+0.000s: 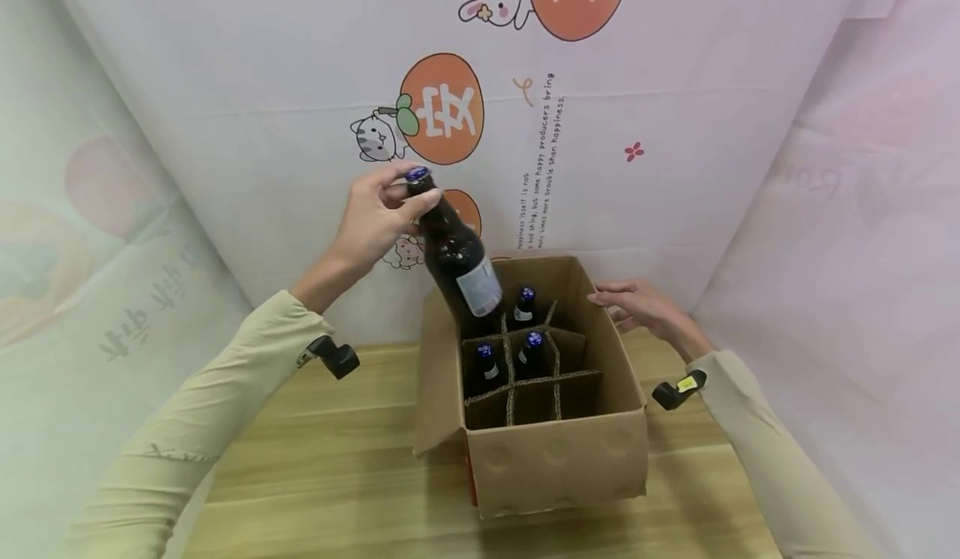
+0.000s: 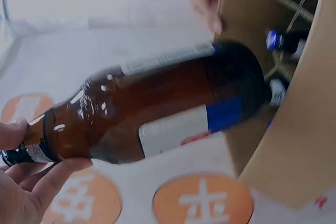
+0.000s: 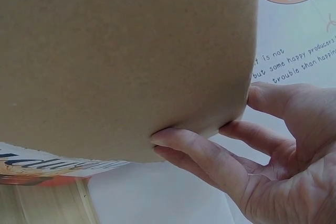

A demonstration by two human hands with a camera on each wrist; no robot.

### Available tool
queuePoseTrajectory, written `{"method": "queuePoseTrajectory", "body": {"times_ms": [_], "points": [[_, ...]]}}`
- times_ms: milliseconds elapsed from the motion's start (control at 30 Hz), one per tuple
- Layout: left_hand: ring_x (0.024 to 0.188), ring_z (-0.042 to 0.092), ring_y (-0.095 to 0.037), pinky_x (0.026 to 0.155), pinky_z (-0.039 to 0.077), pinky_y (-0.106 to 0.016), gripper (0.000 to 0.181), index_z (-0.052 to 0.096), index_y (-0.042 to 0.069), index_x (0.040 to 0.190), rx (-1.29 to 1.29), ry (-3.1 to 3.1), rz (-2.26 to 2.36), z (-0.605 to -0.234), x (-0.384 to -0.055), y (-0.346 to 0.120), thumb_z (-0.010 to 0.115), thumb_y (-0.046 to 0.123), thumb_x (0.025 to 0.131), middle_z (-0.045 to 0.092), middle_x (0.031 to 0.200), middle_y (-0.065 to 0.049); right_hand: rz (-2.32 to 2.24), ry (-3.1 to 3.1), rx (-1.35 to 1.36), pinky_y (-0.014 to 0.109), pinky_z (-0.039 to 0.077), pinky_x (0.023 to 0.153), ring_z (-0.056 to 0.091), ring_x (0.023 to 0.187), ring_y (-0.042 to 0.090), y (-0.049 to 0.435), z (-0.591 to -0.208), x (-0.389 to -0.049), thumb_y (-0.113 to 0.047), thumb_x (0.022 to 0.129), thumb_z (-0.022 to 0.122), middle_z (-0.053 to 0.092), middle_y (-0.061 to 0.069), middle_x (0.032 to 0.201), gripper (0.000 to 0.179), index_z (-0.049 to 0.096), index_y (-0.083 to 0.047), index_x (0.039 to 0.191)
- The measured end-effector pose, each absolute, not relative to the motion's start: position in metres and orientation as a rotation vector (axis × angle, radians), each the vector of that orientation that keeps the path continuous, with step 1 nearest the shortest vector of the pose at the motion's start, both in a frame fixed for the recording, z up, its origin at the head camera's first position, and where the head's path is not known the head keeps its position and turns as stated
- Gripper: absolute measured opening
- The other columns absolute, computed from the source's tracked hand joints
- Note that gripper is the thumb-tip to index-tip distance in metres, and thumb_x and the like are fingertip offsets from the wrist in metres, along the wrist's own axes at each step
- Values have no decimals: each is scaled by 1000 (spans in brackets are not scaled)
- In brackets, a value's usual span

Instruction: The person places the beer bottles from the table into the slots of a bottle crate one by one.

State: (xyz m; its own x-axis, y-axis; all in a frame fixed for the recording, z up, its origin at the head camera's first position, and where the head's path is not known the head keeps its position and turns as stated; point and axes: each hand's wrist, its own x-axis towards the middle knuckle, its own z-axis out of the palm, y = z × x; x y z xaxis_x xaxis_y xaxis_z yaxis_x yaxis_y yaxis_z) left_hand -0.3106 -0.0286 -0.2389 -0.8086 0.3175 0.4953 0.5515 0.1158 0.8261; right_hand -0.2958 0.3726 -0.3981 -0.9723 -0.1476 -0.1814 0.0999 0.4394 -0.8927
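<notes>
My left hand (image 1: 369, 217) grips a brown glass beer bottle (image 1: 450, 247) by its neck, near the blue cap. The bottle leans, its base low over the far left part of an open cardboard box (image 1: 558, 463). In the left wrist view, the bottle (image 2: 118, 114) shows white and blue labels, with fingers and thumb round the neck. Inside the box stand three blue-capped bottles, one farther back (image 1: 527, 296) and two nearer ones. My right hand (image 1: 647, 307) holds the box at its far right edge; in the right wrist view its fingertips press the cardboard (image 3: 126, 66).
Cardboard dividers (image 1: 510, 392) split the box into compartments, some without a bottle. A side flap (image 1: 438, 376) hangs outward at left. Beneath is a wood-grain table (image 1: 315, 459); a white printed cloth (image 1: 300, 126) rises behind and at both sides.
</notes>
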Motion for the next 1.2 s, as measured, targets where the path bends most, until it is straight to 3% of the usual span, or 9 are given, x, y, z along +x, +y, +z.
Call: {"method": "queuePoseTrajectory", "body": {"times_ms": [133,300,533,733,900,1033,1200], "points": [[92,76,-23,73,65,-37,42,60,-4,137,-952,-2264,-1838,-241,-303,-9,72,5,98,73,122,-26,-1548,2456,-46,33,63,84,59,129,49,372,-398,-296,-33,107,58,42,32,157,69,31,3,160],[97,77,-29,77,65,-44,45,61,1,137,-1014,-2433,-1729,-257,-291,17,77,10,96,75,119,-21,-1565,2450,-42,33,63,82,62,125,46,371,-398,-296,-32,107,59,42,32,157,69,33,4,160],[89,77,-21,71,64,-36,44,64,0,134,-1155,-2584,-1550,-289,-278,46,80,12,94,77,116,-17,-1541,2469,-36,34,63,82,62,125,47,374,-396,-292,-30,108,58,45,32,154,68,32,5,160],[111,74,-19,86,60,-26,42,65,1,131,-1229,-2596,-1471,-307,-272,63,80,13,94,76,122,-15,-1508,2513,-17,33,63,83,61,126,49,371,-395,-289,-33,107,59,47,32,153,69,35,5,159],[92,72,-9,75,54,-18,35,66,3,127,-1446,-2573,-1339,-314,-264,74,78,12,95,77,112,-9,-1494,2514,6,34,63,83,62,126,48,370,-397,-291,-34,106,61,48,31,153,69,37,3,159],[90,68,-7,78,52,-16,31,64,5,127,-1691,-2508,-1188,-311,-261,77,74,11,99,73,107,-7,-1500,2513,13,33,62,81,63,125,46,372,-397,-294,-34,107,60,48,32,153,68,37,2,159],[75,60,-11,68,48,-20,17,65,8,116,-1649,-2529,-1136,-309,-266,63,72,10,100,65,93,-3,-1533,2501,-9,32,62,80,63,123,45,370,-397,-296,-33,106,60,49,31,152,68,38,3,159]]}}
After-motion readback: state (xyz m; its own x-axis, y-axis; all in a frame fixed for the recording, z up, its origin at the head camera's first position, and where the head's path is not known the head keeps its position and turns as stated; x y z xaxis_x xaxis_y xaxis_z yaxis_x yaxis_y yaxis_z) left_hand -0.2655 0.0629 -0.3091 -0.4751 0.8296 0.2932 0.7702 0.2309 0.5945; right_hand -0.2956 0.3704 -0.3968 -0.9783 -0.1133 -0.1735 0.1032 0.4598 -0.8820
